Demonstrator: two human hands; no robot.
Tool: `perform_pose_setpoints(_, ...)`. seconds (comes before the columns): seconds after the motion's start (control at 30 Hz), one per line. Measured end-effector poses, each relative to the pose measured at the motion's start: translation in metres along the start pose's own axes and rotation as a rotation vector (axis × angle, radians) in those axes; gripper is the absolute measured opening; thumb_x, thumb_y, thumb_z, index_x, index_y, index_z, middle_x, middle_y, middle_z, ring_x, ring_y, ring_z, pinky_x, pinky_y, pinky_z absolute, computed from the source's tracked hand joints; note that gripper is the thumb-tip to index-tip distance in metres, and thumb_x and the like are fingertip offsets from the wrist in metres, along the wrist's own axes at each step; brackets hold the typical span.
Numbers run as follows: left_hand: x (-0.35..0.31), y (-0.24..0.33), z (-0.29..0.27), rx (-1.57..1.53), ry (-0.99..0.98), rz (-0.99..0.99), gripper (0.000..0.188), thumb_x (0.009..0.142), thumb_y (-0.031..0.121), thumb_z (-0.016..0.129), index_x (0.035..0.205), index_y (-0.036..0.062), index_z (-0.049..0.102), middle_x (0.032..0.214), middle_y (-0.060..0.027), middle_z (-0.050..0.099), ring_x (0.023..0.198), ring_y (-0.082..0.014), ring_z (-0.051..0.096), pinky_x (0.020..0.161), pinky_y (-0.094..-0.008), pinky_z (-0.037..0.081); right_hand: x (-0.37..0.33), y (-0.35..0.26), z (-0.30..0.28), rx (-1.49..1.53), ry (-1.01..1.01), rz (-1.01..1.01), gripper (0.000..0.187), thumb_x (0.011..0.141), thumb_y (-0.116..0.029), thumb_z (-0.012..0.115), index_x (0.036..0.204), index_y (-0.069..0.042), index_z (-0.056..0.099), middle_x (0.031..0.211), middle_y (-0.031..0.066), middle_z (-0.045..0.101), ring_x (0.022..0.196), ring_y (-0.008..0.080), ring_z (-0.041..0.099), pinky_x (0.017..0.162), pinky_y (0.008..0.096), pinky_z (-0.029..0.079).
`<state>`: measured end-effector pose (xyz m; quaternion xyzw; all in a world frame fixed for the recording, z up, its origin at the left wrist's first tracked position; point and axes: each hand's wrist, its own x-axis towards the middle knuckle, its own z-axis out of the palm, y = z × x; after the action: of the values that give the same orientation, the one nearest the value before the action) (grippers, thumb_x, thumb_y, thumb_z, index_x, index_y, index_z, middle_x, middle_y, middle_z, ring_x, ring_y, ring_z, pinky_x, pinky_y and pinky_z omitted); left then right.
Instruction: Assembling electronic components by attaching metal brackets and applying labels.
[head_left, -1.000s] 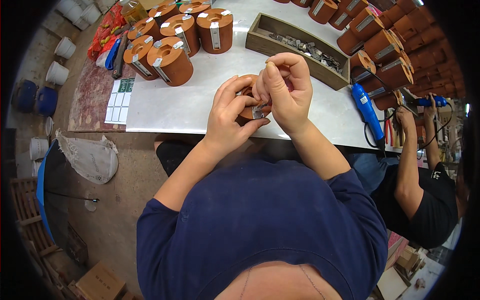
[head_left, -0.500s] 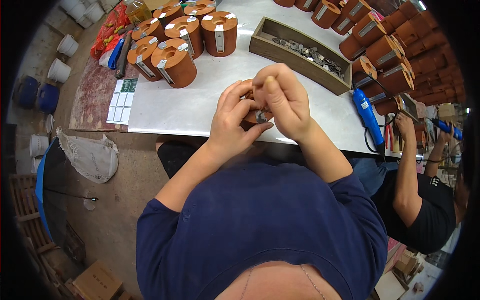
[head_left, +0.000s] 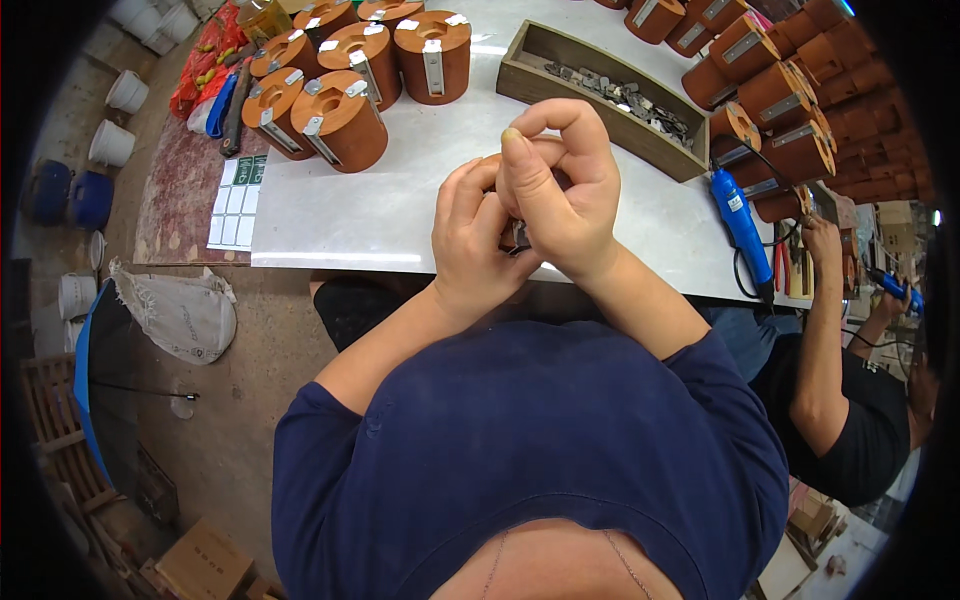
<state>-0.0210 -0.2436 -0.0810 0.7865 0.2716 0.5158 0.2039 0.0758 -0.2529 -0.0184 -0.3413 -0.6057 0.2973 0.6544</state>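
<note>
Left hand (head_left: 472, 240) and right hand (head_left: 558, 190) close together around a brown spool (head_left: 497, 165), mostly hidden, above the near table (head_left: 380, 210).

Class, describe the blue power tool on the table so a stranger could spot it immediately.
Start at the white table and go to its right side, past the long wooden tray of small metal parts. The blue power tool lies there, slim with a black cord. It is the only blue thing among the orange-brown cylinders.
</note>
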Motion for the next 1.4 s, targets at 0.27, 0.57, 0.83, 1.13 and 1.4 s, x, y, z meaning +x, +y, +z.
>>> perform_pose_setpoints(0.27, 0.004, 0.0, -0.001, 0.0, -0.02, 0.013, 0.042, 0.052, 0.012, 0.075, 0.089, 0.0052, 0.057, 0.107, -0.0106, 0.052, 0.103, -0.0316, 0.046, 0.085, -0.0398, 0.038, 0.004, 0.0, -0.007, 0.094, -0.075, 0.062, 0.008, 0.088, -0.003, 0.048, 0.091, -0.002, 0.04, 0.052, -0.0013, 0.044, 0.045, 0.0038, 0.038, 0.042, 0.0187, 0.029)
perform_pose_setpoints(0.57, 0.003, -0.003, 0.0, -0.047, -0.052, -0.052, 0.041, 0.051, 0.012, 0.075, 0.088, 0.0059, 0.056, 0.097, -0.0082, 0.053, 0.098, -0.0292, 0.046, 0.084, -0.0372, 0.038, 0.007, 0.004, -0.012, 0.224, -0.123, 0.174, 0.012, 0.084, -0.008, 0.057, 0.087, -0.004, 0.046, 0.056, -0.004, 0.048, 0.054, 0.0014, 0.043, 0.05, 0.0177, 0.034)
perform_pose_setpoints(0.83, 0.009, -0.013, -0.01, -0.354, -0.237, -0.154, 0.033, 0.054, 0.012, 0.075, 0.08, 0.0069, 0.054, 0.099, -0.0094, 0.054, 0.101, -0.0284, 0.047, 0.086, -0.0387, 0.037, -0.003, -0.004, -0.004, 0.047, -0.157, -0.156, 0.01, 0.089, -0.001, 0.045, 0.098, 0.0, 0.041, 0.063, 0.002, 0.047, 0.05, 0.0046, 0.039, 0.045, 0.0187, 0.032)
perform_pose_setpoints(1.13, 0.017, -0.008, -0.023, -0.181, -0.281, -0.054, 0.028, 0.055, 0.011, 0.074, 0.076, 0.0044, 0.055, 0.11, -0.0099, 0.053, 0.109, -0.0302, 0.044, 0.093, -0.0416, 0.036, 0.0, -0.004, 0.003, 0.008, 0.167, 0.08, 0.016, 0.088, -0.003, 0.051, 0.102, 0.0, 0.043, 0.055, 0.0003, 0.045, 0.045, 0.0057, 0.041, 0.042, 0.0206, 0.036)
perform_pose_setpoints(1.4, 0.043, -0.017, -0.066, 0.045, -0.529, 0.074, 0.04, 0.056, 0.012, 0.073, 0.092, 0.0023, 0.059, 0.119, -0.0139, 0.052, 0.116, -0.0351, 0.041, 0.097, -0.0425, 0.033, 0.021, -0.013, -0.037, 0.263, 0.227, -0.04, 0.011, 0.093, -0.012, 0.044, 0.1, -0.005, 0.046, 0.052, -0.001, 0.032, 0.041, 0.0084, 0.033, 0.04, 0.0234, 0.032)
